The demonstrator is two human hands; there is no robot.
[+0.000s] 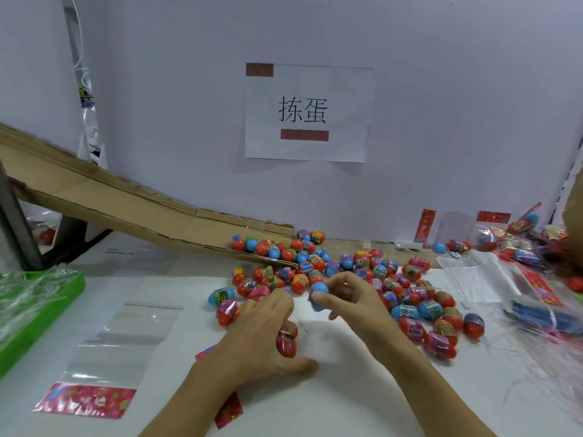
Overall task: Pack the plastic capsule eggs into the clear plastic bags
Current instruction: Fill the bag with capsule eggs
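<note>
Two of my hands are over the white table [347,389], and between them I count two eggs in hand. My right hand [350,294] pinches one blue-topped capsule egg [319,290] between thumb and curled fingers [339,280], lifted just above the table. My left hand [262,329] curls over one red and pink egg [287,342], which sits under the fingers against the palm — the thumb lies flat on the table below it. The loose pile of capsule eggs [315,263] is too dense to count exactly: several dozen, red and blue, spread from the foot of the one cardboard ramp [126,197] across to my right. One flat clear plastic bag [126,339] with a red printed header lies to my left, well apart from both hands; more bags [479,275] are stacked at the right — number unclear. One green tray [41,320] sits at the left edge, one paper sign [307,111] on the wall.
</note>
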